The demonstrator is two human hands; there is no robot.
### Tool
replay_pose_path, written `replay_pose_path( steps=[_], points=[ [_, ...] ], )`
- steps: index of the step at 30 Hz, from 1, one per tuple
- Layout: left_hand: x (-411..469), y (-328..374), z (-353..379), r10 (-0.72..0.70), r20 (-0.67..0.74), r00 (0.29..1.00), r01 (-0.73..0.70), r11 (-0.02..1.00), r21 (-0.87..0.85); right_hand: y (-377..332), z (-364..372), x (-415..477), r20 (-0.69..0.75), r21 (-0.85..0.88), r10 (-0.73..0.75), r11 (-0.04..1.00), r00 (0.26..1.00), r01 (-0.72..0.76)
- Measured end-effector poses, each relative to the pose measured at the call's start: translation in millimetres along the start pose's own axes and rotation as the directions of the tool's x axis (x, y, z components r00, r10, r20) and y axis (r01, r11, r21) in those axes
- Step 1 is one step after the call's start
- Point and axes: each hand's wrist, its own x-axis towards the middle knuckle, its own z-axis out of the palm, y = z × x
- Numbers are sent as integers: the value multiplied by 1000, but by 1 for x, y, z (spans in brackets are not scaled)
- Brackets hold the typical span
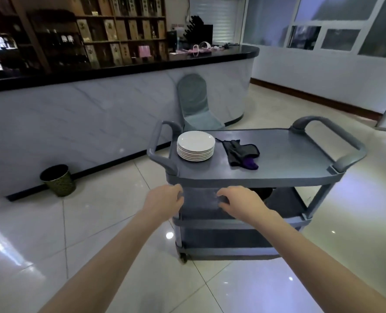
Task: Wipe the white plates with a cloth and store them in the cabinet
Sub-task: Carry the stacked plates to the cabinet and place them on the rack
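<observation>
Grey plastic three-tier cart (278, 175) standing on glossy tiled floor; top shelf lying open from above. Stack of round white plates (196, 144) occupying left rear corner, crumpled black-and-purple cloth (241, 153) lying just beside. Right half of shelf staying bare. Looped grey handles (336, 141) walling both short ends. Near long edge offering unobstructed approach.

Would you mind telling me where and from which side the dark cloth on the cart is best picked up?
Pinch the dark cloth at its raised, bunched middle fold, coming from above on the near side. It lies crumpled and loose on the cart top, apart from the plate stack, so nothing blocks that approach.
</observation>
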Motion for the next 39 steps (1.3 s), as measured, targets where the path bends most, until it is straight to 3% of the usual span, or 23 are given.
replay_pose_path(
  steps=[13, 16, 22, 25, 31, 39],
  points=[
    [315, -88, 88, 12, -23, 1000, -17, 972, -233, 86, 13, 309, 34, 99, 99, 990, 994, -102],
    [373, -100, 107, 7, 43, 999, 7, 948, -318, 106, 28, 361, 54, 170, 131, 976, 990, -138],
    [434, -116, 141, -123, 136, 983, 169, 898, -405, 139, 58, 426, 146, 373, 185, 899, 972, -228],
    [450, -124, 151, -248, 225, 942, 333, 768, -547, 151, 71, 452, 195, 526, 185, 810, 963, -262],
    [446, -127, 154, -220, 302, 928, 372, 624, -688, 169, 94, 474, 299, 650, 91, 709, 950, -273],
    [449, -134, 154, -249, 385, 889, 457, 558, -693, 183, 105, 481, 293, 843, 36, 461, 956, -276]
  ],
)
